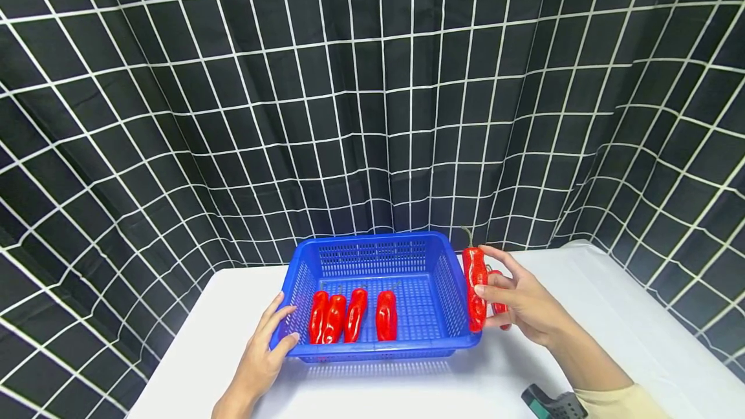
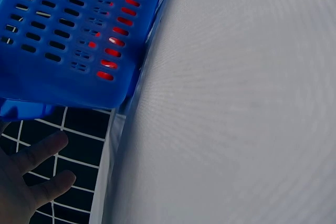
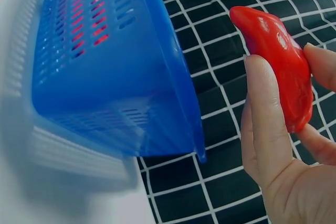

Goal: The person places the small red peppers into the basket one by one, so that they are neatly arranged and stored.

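My right hand [image 1: 518, 299] holds a long red chili pepper [image 1: 475, 290], stem up, between thumb and fingers at the right rim of a blue basket [image 1: 378, 344]. The right wrist view shows that pepper [image 3: 281, 61] apart from the basket wall. Another red pepper [image 1: 498, 308] shows partly behind the right hand's fingers; whether it is held or lies on the table I cannot tell. Several red peppers [image 1: 387, 315] lie in the basket, mostly to the left. At the basket's left rim is my left hand [image 1: 262, 351], with spread, extended fingers in the left wrist view.
The basket stands on a white-covered table [image 1: 233, 302]. A black curtain with white grid lines [image 1: 372, 115] hangs behind and at both sides. A dark band with a green part [image 1: 550, 403] is near the right sleeve [image 1: 619, 403].
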Motion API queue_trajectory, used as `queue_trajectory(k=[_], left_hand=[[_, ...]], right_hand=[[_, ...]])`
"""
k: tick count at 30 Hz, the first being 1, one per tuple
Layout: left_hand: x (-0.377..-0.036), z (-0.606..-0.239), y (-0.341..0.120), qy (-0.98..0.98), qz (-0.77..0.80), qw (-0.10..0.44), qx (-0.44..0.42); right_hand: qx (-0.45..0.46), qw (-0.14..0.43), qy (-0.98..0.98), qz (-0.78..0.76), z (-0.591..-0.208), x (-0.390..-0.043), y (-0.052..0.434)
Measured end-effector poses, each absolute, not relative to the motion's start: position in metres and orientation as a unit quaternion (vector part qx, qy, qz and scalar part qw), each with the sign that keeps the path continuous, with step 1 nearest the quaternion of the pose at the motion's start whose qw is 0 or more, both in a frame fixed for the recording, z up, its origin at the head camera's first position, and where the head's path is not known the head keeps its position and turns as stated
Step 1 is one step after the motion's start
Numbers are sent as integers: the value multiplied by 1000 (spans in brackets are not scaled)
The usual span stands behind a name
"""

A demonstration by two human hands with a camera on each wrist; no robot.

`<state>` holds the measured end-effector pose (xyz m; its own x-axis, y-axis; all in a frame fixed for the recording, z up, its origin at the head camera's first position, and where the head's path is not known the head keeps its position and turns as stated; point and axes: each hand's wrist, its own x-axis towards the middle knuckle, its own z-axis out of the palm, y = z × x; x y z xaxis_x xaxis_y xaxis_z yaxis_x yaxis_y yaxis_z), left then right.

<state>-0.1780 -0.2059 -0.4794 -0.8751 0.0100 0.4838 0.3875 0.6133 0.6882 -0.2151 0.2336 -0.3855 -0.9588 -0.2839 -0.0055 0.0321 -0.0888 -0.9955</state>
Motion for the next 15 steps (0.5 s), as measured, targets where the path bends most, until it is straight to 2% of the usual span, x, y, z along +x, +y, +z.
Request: queue_trajectory(k=[15], left_hand=[[-177, -479, -205, -870, -423, 226, -113]], right_hand=[[-103, 119, 658, -736, -390, -227, 207]])
